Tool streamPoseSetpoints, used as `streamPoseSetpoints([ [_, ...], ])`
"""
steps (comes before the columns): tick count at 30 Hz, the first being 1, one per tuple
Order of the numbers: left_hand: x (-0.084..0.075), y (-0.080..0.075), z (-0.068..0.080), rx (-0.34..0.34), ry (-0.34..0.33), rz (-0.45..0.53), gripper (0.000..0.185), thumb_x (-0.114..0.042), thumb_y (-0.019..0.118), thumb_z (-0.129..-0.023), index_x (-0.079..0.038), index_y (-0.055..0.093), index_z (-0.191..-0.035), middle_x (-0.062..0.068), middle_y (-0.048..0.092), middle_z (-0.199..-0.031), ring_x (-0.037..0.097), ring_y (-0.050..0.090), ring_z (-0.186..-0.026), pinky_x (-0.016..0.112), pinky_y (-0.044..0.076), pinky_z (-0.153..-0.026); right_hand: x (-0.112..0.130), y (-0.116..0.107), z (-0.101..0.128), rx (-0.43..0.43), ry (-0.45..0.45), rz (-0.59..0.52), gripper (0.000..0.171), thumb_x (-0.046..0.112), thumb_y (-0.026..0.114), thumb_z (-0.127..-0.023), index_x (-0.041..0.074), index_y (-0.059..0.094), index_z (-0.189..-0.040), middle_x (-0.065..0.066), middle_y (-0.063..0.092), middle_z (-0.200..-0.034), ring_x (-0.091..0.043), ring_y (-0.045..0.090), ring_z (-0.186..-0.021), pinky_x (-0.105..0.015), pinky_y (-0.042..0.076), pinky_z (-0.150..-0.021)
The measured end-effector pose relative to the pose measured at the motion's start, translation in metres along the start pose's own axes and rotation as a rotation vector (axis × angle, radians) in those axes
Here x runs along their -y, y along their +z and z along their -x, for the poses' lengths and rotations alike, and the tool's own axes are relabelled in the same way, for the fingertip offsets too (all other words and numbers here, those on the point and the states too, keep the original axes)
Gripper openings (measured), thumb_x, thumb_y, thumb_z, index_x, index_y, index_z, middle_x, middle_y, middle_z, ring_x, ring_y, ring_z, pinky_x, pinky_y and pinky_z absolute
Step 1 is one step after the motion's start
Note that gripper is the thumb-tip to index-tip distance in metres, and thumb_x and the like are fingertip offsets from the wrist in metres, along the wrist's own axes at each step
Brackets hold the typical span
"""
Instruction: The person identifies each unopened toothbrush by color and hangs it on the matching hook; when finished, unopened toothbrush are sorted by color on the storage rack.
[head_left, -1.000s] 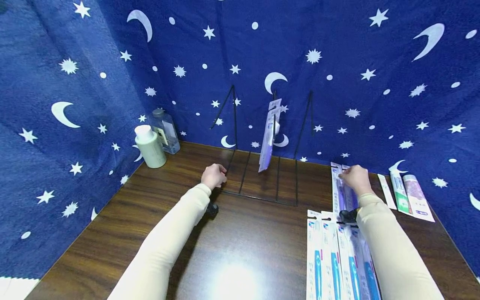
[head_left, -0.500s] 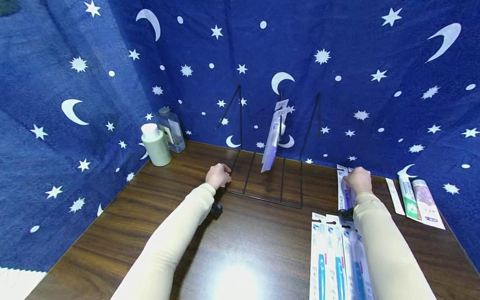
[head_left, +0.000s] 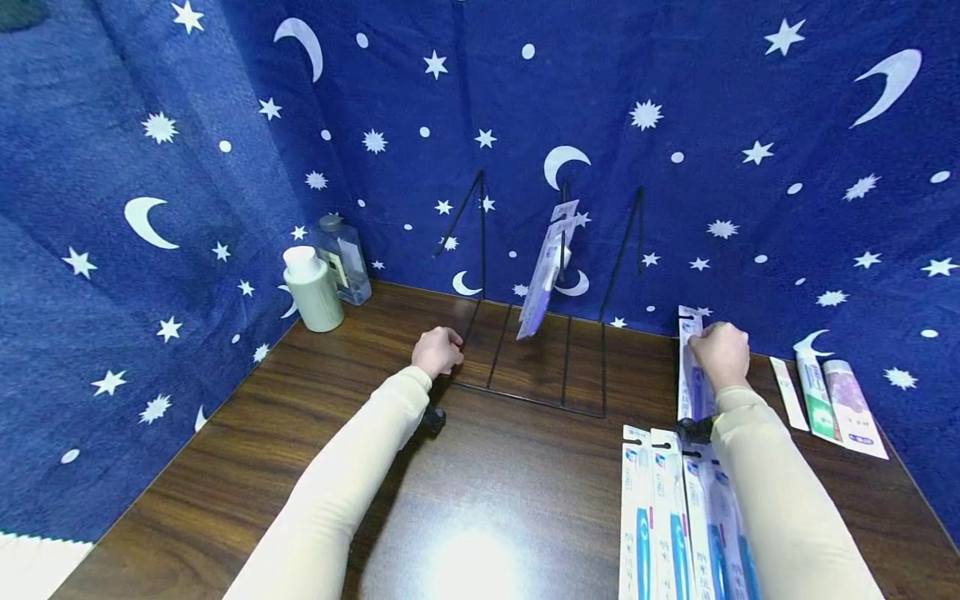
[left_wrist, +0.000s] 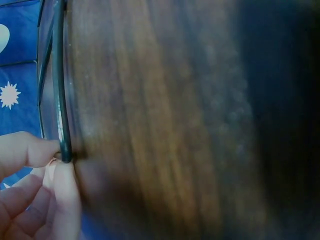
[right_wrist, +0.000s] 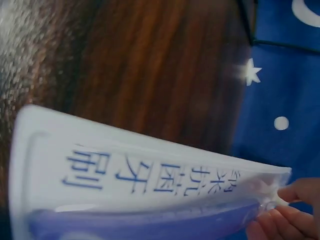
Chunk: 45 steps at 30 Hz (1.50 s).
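Nearest the viewer, a row of blue toothbrush packs (head_left: 667, 525) lies flat on the dark wood desk (head_left: 480, 500), beside the right sleeve. Just beyond them the right hand (head_left: 722, 354) pinches the top end of a purple toothbrush pack (head_left: 692, 379); the right wrist view shows fingertips (right_wrist: 280, 212) nipping the card's edge, the pack tilted up off the desk. Across the desk the left hand (head_left: 438, 350) is curled on the near left corner of the black wire rack (head_left: 551, 333), finger and thumb closed on the wire (left_wrist: 61, 100) in the left wrist view, apparently steadying it. Step in hand, as I judge it: pickup of one purple pack for hanging, rack held still. One purple pack (head_left: 543, 275) already hangs from the middle prong. The next move likely calls for carrying the card to a prong and lining its hang hole up with the wire tip, a fiddly fit. Further right lie a thin strip (head_left: 789, 393) and two tubes (head_left: 836, 402); far left, two bottles (head_left: 324, 275) stand against the starry blue cloth (head_left: 675, 100).
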<state>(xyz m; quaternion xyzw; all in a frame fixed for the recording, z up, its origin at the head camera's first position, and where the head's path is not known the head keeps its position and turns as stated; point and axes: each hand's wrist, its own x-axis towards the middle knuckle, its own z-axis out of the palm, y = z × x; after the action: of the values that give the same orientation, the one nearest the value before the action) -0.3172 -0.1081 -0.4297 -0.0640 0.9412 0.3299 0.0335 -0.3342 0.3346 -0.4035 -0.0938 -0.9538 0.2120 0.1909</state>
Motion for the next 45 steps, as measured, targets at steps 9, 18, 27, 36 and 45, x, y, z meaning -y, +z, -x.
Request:
streamPoseSetpoints([
  [9,-0.003,-0.001,0.002,0.008,-0.005,-0.004,0.029,-0.007,0.067,-0.075,-0.012,0.070,-0.104,0.003,0.071,-0.080,0.008,0.060,-0.046,0.024,0.050,-0.057,0.025,-0.023,0.007,-0.216,0.034,-0.162,0.025,0.010,0.055,-0.079,-0.006,0.068,-0.093,-0.025,0.068,-0.086,-0.041,0.061,-0.079,-0.045,0.044,-0.069],
  [18,-0.004,-0.003,0.004,-0.009,-0.009,-0.026,0.030,-0.006,0.067,-0.075,-0.012,0.070,-0.105,0.003,0.072,-0.084,0.006,0.057,-0.045,0.028,0.052,-0.063,0.046,-0.039,0.026,-0.436,0.061,-0.384,0.022,0.012,0.059,-0.081,-0.002,0.065,-0.097,-0.009,0.069,-0.078,0.019,0.039,-0.055,-0.008,0.034,-0.056],
  [27,-0.005,-0.002,0.006,-0.014,-0.002,-0.037,0.031,-0.007,0.067,-0.075,-0.011,0.070,-0.106,0.004,0.072,-0.087,0.006,0.057,-0.047,0.029,0.052,-0.066,0.069,-0.061,0.049,-0.516,-0.027,-0.546,0.006,0.011,0.062,-0.078,0.012,0.062,-0.084,0.038,0.048,-0.064,0.020,0.045,-0.056,-0.011,0.034,-0.072],
  [36,-0.003,-0.004,0.004,-0.013,-0.001,-0.028,0.030,-0.006,0.067,-0.074,-0.011,0.070,-0.104,0.005,0.072,-0.085,0.005,0.056,-0.045,0.028,0.052,-0.062,0.107,-0.081,0.080,-0.527,-0.164,-0.592,0.014,0.007,0.062,-0.077,-0.003,0.063,-0.088,0.026,0.058,-0.069,0.015,0.053,-0.061,-0.002,0.044,-0.059],
  [45,-0.004,-0.004,0.002,0.011,0.011,-0.011,0.031,-0.004,0.067,-0.073,-0.009,0.070,-0.104,0.005,0.072,-0.081,0.004,0.055,-0.043,0.021,0.049,-0.053,0.140,-0.079,0.108,-0.494,-0.299,-0.678,0.017,0.002,0.066,-0.077,-0.008,0.063,-0.091,-0.016,0.067,-0.077,0.011,0.054,-0.063,-0.005,0.047,-0.061],
])
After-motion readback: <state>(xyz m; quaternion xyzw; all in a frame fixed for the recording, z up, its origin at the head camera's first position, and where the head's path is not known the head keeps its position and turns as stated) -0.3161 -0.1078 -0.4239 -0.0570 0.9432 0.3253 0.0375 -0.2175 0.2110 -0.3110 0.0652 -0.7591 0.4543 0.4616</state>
